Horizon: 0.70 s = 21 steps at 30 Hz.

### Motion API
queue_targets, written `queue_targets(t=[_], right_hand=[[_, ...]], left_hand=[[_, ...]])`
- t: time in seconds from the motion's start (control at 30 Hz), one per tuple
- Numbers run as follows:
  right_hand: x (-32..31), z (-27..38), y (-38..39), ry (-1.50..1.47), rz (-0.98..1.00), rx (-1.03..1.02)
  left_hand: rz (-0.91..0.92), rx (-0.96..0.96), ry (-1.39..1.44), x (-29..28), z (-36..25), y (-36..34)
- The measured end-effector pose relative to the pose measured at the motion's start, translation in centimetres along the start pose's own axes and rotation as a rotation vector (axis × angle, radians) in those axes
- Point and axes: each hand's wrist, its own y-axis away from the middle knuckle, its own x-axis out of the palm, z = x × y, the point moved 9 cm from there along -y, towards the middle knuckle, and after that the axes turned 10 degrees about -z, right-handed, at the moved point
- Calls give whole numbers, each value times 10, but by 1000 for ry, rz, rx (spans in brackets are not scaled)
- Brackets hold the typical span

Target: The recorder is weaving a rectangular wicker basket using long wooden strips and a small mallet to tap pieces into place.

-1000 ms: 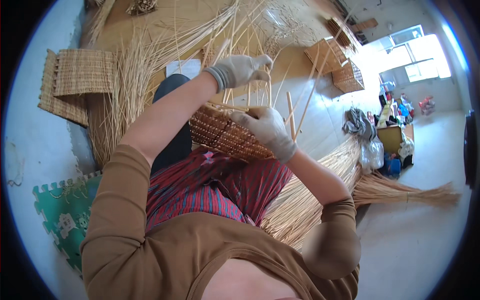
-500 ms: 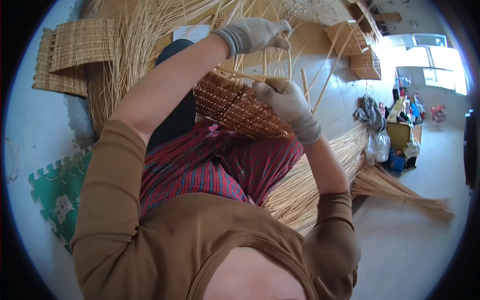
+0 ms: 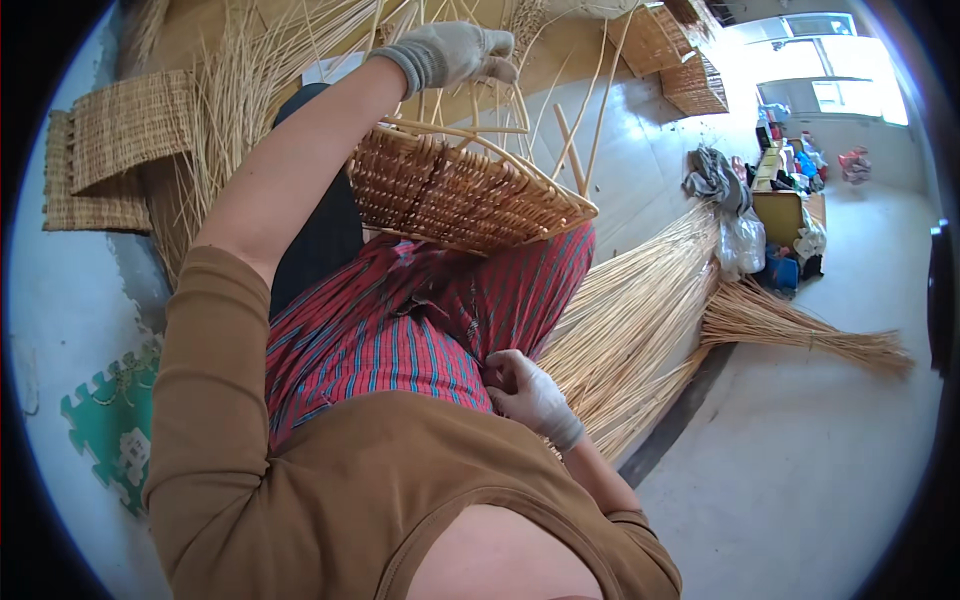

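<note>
A brown woven wicker basket (image 3: 445, 190) rests tilted against my knees, with long loose canes standing up from its far rim. My left hand (image 3: 455, 55), in a grey work glove, is above the rim with fingers closed round the upper part of a bent cane (image 3: 521, 108). Down at my lap, my right hand (image 3: 535, 402), in a similar glove, is closed beside the red striped cloth (image 3: 400, 355). Whatever its fingers may hold is hidden.
A spread of pale straw-like canes (image 3: 640, 315) lies at my right, with a tied bundle (image 3: 800, 330) beyond. Woven panels (image 3: 135, 130) stand at the left near upright loose canes. Further baskets (image 3: 695, 85) and a cluttered box (image 3: 780, 215) are at the far right.
My right hand has left the basket rim and dropped to my lap. My left hand stays above the basket. The view has shifted, and the near corner of the basket now shows.
</note>
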Motion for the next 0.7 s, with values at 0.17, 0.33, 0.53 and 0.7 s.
queue_targets(t=[0.17,0.33,0.53,0.7], right_hand=[[-36,15,-19,29,-44,-52],[-55,41,-39,-167,-57,-106],[-130,92,-75,-966,-246,-330],[-189,197,-139,-1486,-230,-730]], left_hand=[[-38,23,89,-5,-5,1],[-5,30,-55,-10,-1,4],[-15,18,50,-10,-3,5],[15,-24,12,-10,-8,6]])
